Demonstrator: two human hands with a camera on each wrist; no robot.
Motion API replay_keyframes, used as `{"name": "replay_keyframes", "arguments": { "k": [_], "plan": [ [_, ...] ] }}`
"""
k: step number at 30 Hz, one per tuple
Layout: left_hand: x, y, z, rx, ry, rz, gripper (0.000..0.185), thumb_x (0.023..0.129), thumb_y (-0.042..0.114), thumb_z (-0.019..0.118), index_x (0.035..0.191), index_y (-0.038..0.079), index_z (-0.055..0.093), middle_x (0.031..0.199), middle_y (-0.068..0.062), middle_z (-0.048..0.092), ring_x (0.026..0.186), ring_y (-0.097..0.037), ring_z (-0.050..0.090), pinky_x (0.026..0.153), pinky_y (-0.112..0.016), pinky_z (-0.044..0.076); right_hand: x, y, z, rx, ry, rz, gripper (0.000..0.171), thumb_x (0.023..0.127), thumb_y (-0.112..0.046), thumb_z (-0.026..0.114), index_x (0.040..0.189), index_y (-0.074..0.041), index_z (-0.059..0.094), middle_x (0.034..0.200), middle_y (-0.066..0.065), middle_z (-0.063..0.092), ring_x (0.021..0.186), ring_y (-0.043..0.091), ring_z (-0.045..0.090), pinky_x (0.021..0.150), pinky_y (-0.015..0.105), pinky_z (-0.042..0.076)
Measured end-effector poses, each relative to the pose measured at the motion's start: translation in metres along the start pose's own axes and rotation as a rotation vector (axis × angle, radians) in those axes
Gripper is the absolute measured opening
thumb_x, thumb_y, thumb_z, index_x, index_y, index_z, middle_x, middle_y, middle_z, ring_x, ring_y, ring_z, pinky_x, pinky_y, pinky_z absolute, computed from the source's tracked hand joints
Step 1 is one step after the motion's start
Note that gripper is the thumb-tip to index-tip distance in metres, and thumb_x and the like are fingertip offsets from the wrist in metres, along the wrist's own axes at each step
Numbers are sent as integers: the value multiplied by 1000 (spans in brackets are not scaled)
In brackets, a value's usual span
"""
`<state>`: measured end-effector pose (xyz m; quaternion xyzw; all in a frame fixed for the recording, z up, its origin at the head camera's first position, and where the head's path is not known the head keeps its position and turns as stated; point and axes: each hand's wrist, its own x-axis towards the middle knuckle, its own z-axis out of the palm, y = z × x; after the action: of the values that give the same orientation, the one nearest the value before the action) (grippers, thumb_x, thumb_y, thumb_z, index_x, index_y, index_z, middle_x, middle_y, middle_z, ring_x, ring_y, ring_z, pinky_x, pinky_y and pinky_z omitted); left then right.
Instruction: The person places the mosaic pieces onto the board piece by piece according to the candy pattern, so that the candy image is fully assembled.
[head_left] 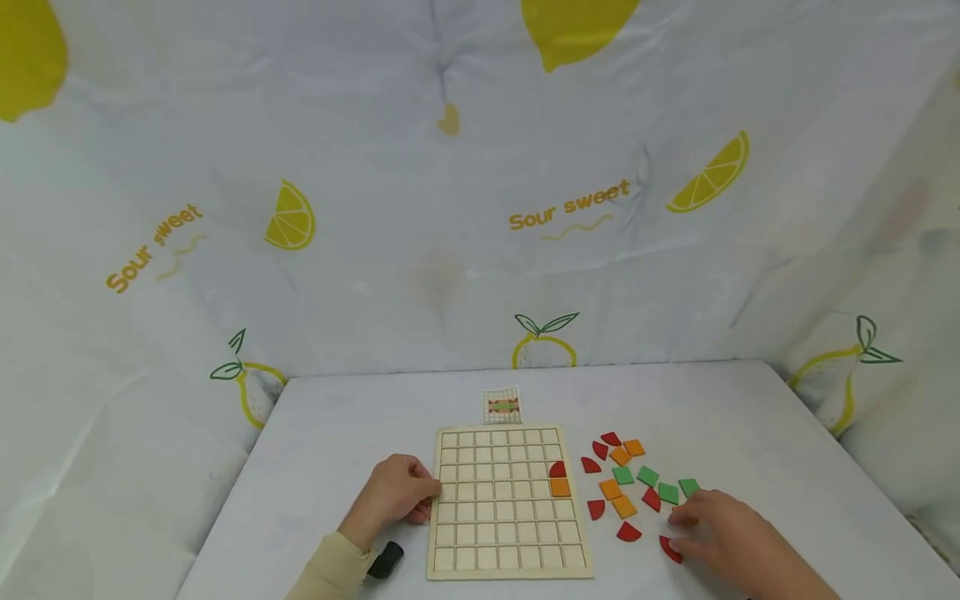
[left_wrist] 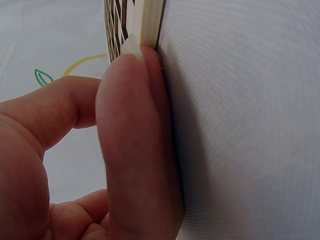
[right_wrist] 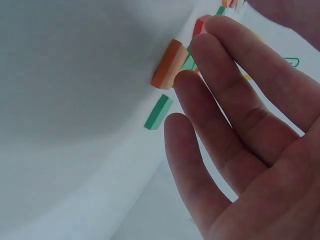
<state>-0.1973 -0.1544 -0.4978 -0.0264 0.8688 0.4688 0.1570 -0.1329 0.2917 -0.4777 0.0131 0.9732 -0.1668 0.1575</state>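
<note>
A pale wooden grid board [head_left: 510,517] lies flat on the table. On its right column sit a red quarter-circle piece [head_left: 557,469] and, just below, an orange square piece [head_left: 560,487]. My left hand [head_left: 401,490] pinches the board's left edge; the left wrist view shows the fingertips at the wooden edge [left_wrist: 150,25]. To the right, my right hand [head_left: 723,537] hovers low over loose pieces, its fingers extended and apart in the right wrist view. Close to its thumb lies a red quarter-circle piece [head_left: 671,549]. An orange piece [right_wrist: 169,65] and a green piece [right_wrist: 159,112] are near the fingertips.
Several loose red, orange and green pieces, including a green square [head_left: 648,476], lie scattered right of the board. Behind the board is a small pattern card [head_left: 502,406]. A black object [head_left: 386,560] lies by the left wrist. A lemon-printed white cloth [head_left: 420,275] hangs behind.
</note>
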Motion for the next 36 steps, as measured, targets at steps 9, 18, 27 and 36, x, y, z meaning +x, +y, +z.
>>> {"name": "replay_keyframes", "arguments": {
  "k": [9, 18, 27, 36],
  "plan": [
    [-1, 0, 0, -7, 3, -3, 15, 84, 18, 72, 85, 5, 65, 68, -6, 68, 52, -13, 67, 51, -29, 59, -4, 12, 12, 5, -72, 12, 37, 70, -46, 87, 97, -23, 74, 104, -2, 64, 96, 21, 56, 90, 54, 56],
    [-1, -1, 1, -3, 0, 5, 15, 83, 18, 72, 84, 5, 65, 67, -6, 68, 52, -13, 67, 50, -29, 58, -1, 7, 15, -14, -24, -28, 31, 71, -41, 88, 94, -26, 74, 103, -5, 65, 97, 19, 58, 89, 51, 58],
    [-2, 0, 0, -11, -2, 5, 15, 84, 19, 72, 84, 6, 65, 67, -6, 68, 52, -13, 67, 51, -29, 59, 0, -22, 8, -20, 132, -142, 19, 75, -34, 87, 88, -34, 73, 83, -17, 58, 85, 4, 53, 78, 28, 55],
    [0, -2, 0, -12, 3, 16, 16, 84, 19, 73, 84, 5, 65, 67, -6, 68, 51, -12, 67, 51, -29, 58, 21, -61, 7, -8, 169, -206, 19, 74, -32, 89, 86, -30, 74, 86, -13, 61, 87, 10, 54, 77, 30, 56]
  ]
}}
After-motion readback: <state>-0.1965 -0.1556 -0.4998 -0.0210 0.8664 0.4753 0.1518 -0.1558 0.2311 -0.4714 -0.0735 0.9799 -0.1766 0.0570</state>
